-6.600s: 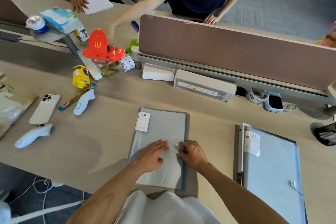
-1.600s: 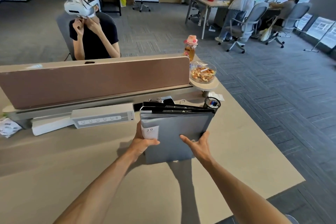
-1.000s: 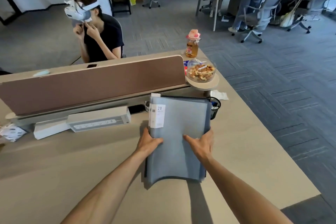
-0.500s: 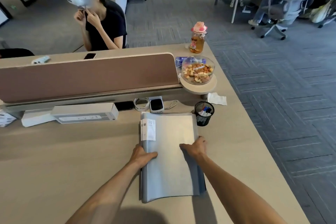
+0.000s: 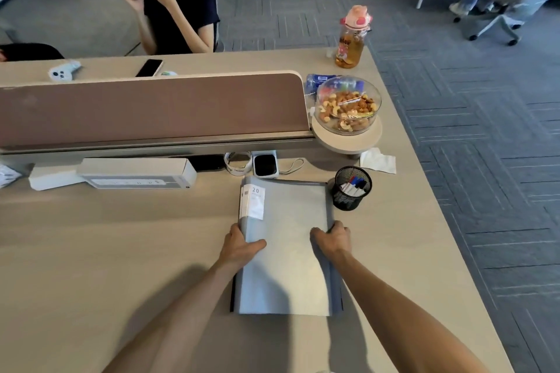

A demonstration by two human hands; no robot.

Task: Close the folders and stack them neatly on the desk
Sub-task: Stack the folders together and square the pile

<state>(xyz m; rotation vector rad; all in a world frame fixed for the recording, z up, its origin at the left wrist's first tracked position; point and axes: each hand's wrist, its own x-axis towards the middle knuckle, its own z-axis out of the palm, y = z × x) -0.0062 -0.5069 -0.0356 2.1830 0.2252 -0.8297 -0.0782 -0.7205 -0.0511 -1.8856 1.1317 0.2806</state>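
Note:
A stack of closed grey folders (image 5: 288,233) lies flat on the beige desk (image 5: 91,251), the top one bearing a white label marked 20. My left hand (image 5: 241,247) clasps the stack's left edge, thumb on the cover. My right hand (image 5: 331,238) clasps the right edge the same way. The lower folders show only as dark edges along the sides and near end.
A black mesh pen cup (image 5: 351,188) stands just right of the stack's far corner. Behind are a small device (image 5: 265,164), a power strip (image 5: 136,174), a brown divider (image 5: 151,106), and a nut bowl (image 5: 348,109). A person sits opposite. The desk edge runs right.
The folder stack was held upright off the desk, then lowered flat. It now rests on the desk, and my hands have shifted to grip both side edges.

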